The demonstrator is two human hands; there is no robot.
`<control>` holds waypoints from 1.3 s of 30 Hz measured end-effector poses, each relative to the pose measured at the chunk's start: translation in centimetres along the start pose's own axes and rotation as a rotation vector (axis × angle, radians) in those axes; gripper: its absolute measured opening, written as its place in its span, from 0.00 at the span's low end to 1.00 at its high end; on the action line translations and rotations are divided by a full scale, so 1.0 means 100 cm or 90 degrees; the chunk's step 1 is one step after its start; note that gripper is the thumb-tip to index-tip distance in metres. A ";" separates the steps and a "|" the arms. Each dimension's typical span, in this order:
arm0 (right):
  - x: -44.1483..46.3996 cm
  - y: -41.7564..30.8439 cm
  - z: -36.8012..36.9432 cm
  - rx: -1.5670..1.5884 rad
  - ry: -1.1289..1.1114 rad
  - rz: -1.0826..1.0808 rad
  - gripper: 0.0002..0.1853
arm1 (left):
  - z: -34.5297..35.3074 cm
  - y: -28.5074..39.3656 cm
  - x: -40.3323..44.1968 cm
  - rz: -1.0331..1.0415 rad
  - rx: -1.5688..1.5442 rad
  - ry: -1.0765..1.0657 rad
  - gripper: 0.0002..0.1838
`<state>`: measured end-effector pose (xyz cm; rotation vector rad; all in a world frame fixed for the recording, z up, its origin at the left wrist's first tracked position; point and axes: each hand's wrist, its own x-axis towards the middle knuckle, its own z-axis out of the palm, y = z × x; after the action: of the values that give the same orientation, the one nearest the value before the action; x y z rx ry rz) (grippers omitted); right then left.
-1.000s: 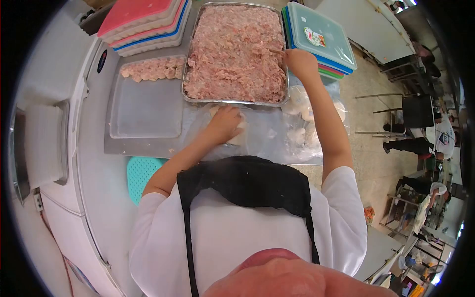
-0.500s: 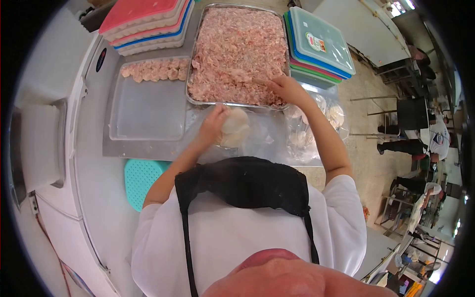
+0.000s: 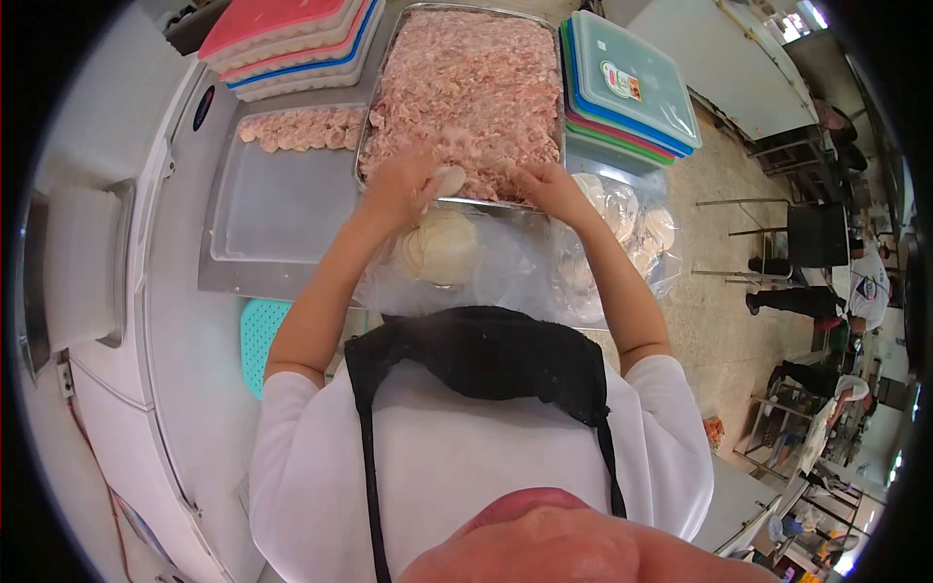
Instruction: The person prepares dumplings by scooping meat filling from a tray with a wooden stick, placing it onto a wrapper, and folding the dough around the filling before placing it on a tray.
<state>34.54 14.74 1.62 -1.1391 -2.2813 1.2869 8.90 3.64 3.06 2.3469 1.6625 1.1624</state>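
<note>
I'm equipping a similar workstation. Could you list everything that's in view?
Metal tray: one, silver, centre
Minced mix: one mass, pink, in that tray
Wrapper: one, whitish, in left hand
Round wrappers: uncounted pile, cream, before metal tray
Bagged wrappers: several, cream, near right
Clear tray: one, translucent, left
Filled pieces: uncounted, pinkish, clear tray's far end
Red-topped containers: one stack, red/white/blue, far left
Lidded containers: one stack, green/blue/red, far right
Perforated item: one, turquoise, near left
Table: one, grey, beneath trays
People: at least two, white clothing, background right
Apron: one, black, on wearer
Left hand: one, metal tray's near rim
Right hand: one, mix's near edge
</note>
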 end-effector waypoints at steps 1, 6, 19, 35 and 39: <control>-0.003 -0.013 -0.009 0.041 0.001 0.048 0.21 | -0.006 0.000 0.008 0.002 0.031 0.010 0.08; -0.012 -0.063 -0.020 0.300 0.086 0.077 0.20 | -0.021 -0.009 0.050 -0.291 -0.203 0.044 0.06; 0.006 -0.078 0.018 -0.119 0.270 -0.173 0.15 | -0.009 0.011 0.079 -0.459 -1.433 0.355 0.39; -0.044 -0.136 -0.036 -0.595 0.166 -0.228 0.08 | 0.004 0.012 0.074 -0.585 -1.248 0.454 0.39; -0.026 -0.103 -0.032 -0.439 0.159 -0.303 0.11 | 0.006 0.026 0.085 -0.604 -1.277 0.543 0.34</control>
<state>32.97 11.71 12.16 -0.7761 -2.6314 0.1672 12.56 9.77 8.46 -0.1324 0.4561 1.8943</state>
